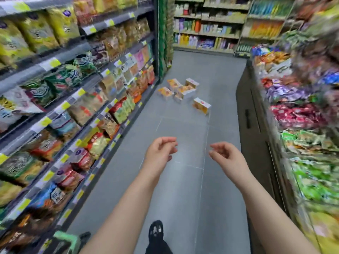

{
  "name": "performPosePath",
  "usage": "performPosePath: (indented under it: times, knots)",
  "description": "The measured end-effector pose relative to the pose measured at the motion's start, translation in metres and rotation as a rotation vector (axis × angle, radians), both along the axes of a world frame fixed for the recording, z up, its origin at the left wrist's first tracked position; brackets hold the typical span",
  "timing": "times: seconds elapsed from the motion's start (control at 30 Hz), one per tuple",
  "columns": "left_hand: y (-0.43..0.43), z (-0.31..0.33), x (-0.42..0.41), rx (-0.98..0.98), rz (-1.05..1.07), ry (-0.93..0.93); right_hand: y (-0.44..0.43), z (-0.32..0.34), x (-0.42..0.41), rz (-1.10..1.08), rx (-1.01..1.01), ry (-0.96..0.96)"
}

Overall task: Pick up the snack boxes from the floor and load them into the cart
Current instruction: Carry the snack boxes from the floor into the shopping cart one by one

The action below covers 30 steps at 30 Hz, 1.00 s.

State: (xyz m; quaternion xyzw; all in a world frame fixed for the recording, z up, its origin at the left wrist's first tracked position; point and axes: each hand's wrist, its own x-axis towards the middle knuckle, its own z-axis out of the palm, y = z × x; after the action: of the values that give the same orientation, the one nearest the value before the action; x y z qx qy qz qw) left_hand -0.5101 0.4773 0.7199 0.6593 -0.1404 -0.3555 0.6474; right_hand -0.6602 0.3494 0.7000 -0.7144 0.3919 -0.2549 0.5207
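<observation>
The left hand [159, 151] and right hand [226, 154] are held out loose and empty, likely because the boxes [180, 90] are left on the floor [183, 180] well ahead.

Supermarket aisle, shelves [55, 85] of bagged snacks, yellow price tags [55, 62], tiled floor [183, 180]

the left hand [161, 149] and right hand [225, 153] lead back to 2 bare forearms [128, 204]. below and between them, 1 black trouser leg [158, 247] ends in a black shoe [156, 230] with small white marks.
</observation>
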Motion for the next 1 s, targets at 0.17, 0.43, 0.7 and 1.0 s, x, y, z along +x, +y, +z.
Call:
performPosePath:
  times: [0.17,0.43,0.7,1.0]
  knots:
    - [-0.077,-0.013,0.046,0.012,-0.014,0.015,-0.069,-0.01,0.043,-0.021,-0.002,0.048]
    - [-0.223,0.005,0.152,-0.029,-0.029,-0.028,-0.198,0.006,0.155,-0.024,-0.008,0.031]
    - [-0.349,-0.006,0.216,0.036,-0.132,0.004,-0.319,-0.011,0.204,-0.13,0.056,0.018]
    - [-0.524,-0.021,0.302,0.076,-0.095,0.006,-0.5,-0.044,0.271,-0.191,0.145,0.043]
